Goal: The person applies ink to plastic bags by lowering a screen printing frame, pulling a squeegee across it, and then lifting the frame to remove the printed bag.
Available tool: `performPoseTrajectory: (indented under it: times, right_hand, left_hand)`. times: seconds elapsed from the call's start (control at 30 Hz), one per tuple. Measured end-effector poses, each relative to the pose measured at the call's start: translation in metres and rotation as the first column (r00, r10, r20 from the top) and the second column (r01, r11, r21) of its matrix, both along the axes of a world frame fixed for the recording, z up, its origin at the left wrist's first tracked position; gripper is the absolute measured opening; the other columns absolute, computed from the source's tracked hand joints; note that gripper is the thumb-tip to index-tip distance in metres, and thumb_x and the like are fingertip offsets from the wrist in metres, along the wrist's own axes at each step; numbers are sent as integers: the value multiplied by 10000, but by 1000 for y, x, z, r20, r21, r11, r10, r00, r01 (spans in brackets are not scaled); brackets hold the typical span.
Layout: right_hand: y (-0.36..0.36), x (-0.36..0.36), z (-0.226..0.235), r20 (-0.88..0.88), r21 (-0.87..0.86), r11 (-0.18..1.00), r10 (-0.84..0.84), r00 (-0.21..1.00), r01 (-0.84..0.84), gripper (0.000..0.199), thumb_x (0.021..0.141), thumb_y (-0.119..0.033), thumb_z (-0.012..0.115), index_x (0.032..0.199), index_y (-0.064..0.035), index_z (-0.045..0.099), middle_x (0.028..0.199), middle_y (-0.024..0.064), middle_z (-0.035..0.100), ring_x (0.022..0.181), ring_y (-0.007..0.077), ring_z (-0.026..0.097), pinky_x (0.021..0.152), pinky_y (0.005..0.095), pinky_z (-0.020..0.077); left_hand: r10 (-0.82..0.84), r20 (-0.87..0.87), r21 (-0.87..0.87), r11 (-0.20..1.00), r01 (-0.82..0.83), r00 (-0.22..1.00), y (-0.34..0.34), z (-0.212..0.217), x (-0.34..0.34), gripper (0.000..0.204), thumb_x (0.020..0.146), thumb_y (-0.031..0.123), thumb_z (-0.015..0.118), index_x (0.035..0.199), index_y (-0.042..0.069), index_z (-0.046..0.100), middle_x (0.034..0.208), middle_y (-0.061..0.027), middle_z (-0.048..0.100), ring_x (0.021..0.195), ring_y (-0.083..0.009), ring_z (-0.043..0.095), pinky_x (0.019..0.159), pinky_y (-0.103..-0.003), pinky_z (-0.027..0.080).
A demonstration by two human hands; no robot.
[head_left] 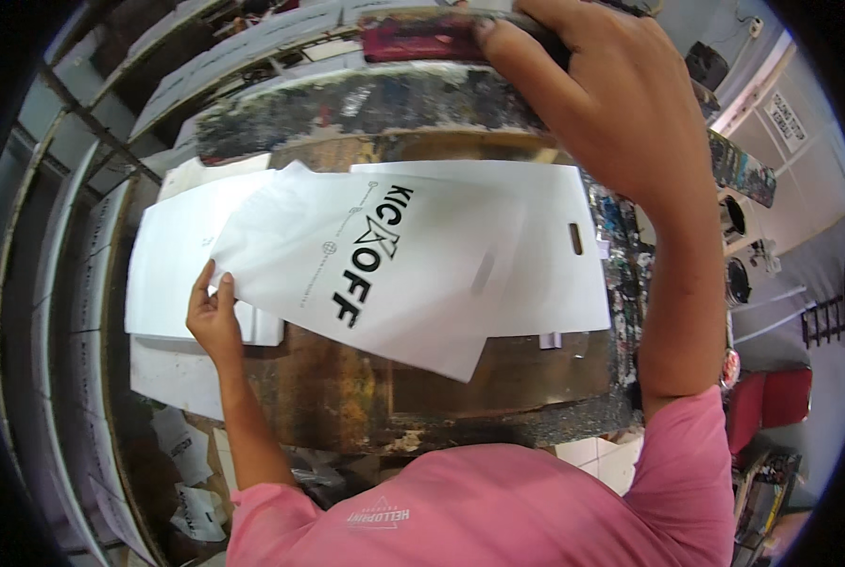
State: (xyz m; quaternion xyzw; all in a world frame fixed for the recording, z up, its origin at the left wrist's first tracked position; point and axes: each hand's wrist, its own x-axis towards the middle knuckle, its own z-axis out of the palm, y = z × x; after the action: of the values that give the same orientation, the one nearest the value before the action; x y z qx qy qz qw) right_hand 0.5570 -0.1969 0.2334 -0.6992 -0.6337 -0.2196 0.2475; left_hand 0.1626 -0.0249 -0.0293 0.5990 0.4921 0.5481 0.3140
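My left hand [213, 317] pinches the near left edge of a white bag with black print [375, 274] and a cut-out handle, lifting it at a slant over another white bag [554, 274] that lies flat on the stained brown work board [366, 397]. My right hand [602, 94] is raised at the top, fingers closed over a dark, ink-smeared frame [403, 99] with a red-handled squeegee [422, 38] resting on it. I wear a pink shirt.
A stack of plain white bags [172, 265] sits at the left of the board. Shelves with white sheets [73, 283] curve along the left. Printed bags lie on the floor [191, 491]. Ink pots [739, 246] and a red stool [772, 402] stand at the right.
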Motion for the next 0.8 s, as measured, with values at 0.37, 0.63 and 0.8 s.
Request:
performPoseTrajectory:
  times: [0.37, 0.63, 0.8]
  right_hand:
    - [-13, -10, -22, 18, 163, 986, 21, 1000, -24, 459, 991, -431, 619, 1160, -18, 726, 890, 265, 712, 885, 466, 675, 836, 565, 487]
    - [-50, -38, -65, -7, 38, 998, -48, 999, 48, 725, 950, -457, 671, 1520, -29, 535, 972, 220, 706, 920, 401, 654, 907, 517, 468]
    - [-125, -54, -181, -73, -438, 884, 147, 986, -164, 435, 956, -424, 741, 1235, -91, 721, 1059, 131, 625, 1047, 325, 588, 903, 473, 437]
  left_hand:
    - [318, -831, 247, 946, -209, 457, 184, 34, -140, 738, 884, 329, 849, 1474, -42, 606, 1464, -313, 620, 1369, -374, 605, 1140, -430, 476]
    - [-748, 580, 85, 449, 889, 322, -139, 57, 82, 940, 1006, 352, 787, 1692, 29, 232, 1652, -241, 449, 1505, -351, 480, 1245, -515, 388]
    - [-145, 886, -294, 559, 775, 441, -210, 16, 78, 1091, 980, 818, 511, 1620, -36, 280, 1531, -265, 499, 1413, -432, 521, 1218, -585, 422]
